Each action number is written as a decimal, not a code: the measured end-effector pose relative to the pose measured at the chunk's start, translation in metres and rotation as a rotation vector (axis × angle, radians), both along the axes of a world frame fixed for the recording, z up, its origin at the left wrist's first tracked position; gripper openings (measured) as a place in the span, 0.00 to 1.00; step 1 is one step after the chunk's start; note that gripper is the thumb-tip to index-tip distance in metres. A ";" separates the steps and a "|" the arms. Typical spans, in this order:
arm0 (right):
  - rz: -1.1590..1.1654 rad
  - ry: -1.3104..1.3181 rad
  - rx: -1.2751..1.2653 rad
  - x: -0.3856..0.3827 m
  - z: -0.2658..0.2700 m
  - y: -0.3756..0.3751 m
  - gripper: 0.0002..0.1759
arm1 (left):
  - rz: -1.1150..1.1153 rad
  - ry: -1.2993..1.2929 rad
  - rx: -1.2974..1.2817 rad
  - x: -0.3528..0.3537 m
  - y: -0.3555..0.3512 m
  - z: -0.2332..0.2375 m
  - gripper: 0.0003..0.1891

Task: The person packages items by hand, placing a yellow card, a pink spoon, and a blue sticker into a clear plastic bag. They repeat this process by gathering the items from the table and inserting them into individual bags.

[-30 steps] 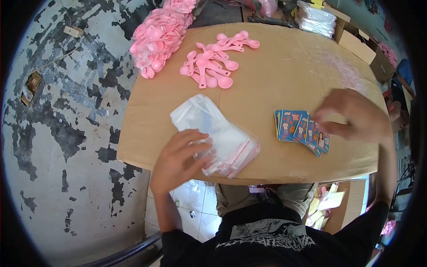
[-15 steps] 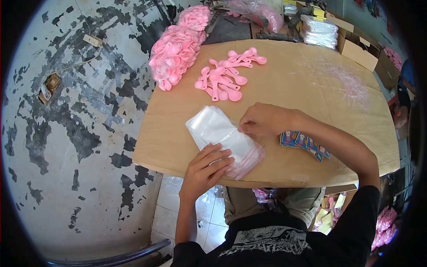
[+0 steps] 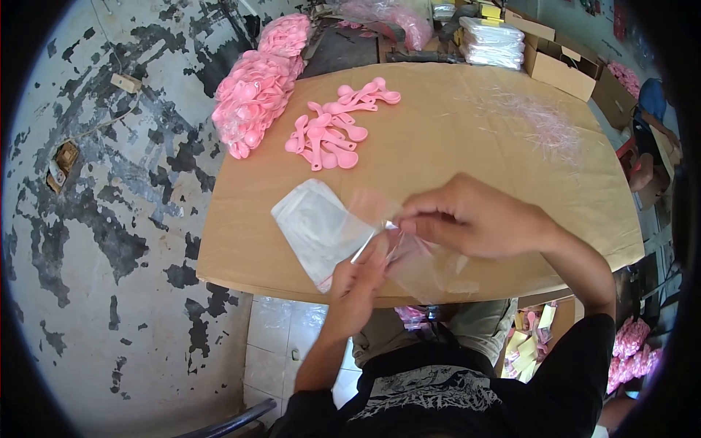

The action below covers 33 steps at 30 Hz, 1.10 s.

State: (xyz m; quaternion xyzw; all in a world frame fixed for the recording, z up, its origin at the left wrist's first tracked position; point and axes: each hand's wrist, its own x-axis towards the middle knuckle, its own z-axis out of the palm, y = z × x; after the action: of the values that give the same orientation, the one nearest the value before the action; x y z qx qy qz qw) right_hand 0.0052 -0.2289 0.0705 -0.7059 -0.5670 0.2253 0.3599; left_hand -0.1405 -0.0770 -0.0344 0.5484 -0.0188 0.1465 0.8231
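Observation:
My left hand [image 3: 358, 281] pinches one side of a clear plastic bag [image 3: 427, 274] over the near part of the table. Thumb and fingers of my right hand [image 3: 478, 219] are closed on the bag's upper edge, close to the left fingertips. The bag is see-through and partly smeared by motion. Just left of it lies a stack of clear plastic bags [image 3: 310, 223], flat on the brown table cover. Farther back sits a loose pile of pink measuring spoons [image 3: 328, 135], with neither hand touching it.
Bulging bags of pink spoons [image 3: 255, 91] stand at the table's back left. Thin plastic strips [image 3: 544, 124] lie on the brown table cover [image 3: 438, 131] at the right. Wrapped clear packs [image 3: 493, 42] and a cardboard box [image 3: 558, 69] are behind. Another person's arm [image 3: 657, 124] shows far right.
A single bag is now off the stack and held between both hands. My left hand has left the stack and moved right. The blue cards are no longer visible. The view has shifted.

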 end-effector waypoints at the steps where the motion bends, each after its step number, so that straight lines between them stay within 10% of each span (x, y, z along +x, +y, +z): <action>1: -0.002 -0.024 -0.030 -0.002 0.001 -0.006 0.11 | -0.012 0.006 0.023 0.008 -0.006 0.001 0.23; 7: -0.311 -0.550 -0.010 0.049 -0.047 -0.091 0.13 | 0.199 -0.047 -0.242 0.027 -0.026 -0.004 0.20; 10: -0.367 0.223 -0.112 0.067 -0.080 -0.107 0.12 | 0.261 -0.032 -0.186 0.032 -0.031 -0.008 0.21; 13: -0.429 0.349 -0.096 0.076 -0.085 -0.110 0.11 | 0.331 -0.098 -0.183 0.036 -0.033 -0.014 0.22; 22: -0.429 0.064 0.255 0.058 -0.063 -0.079 0.12 | 0.468 -0.064 -0.238 0.040 -0.037 -0.002 0.20; 33: -0.255 0.138 0.045 0.009 -0.041 -0.040 0.10 | 0.457 0.004 -0.215 0.039 -0.039 0.000 0.19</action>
State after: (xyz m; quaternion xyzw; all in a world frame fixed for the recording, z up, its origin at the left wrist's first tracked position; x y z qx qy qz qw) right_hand 0.0145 -0.2691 0.0294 -0.7468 -0.4516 0.2130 0.4393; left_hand -0.1014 -0.1165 -0.0347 0.4479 0.1229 0.3290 0.8222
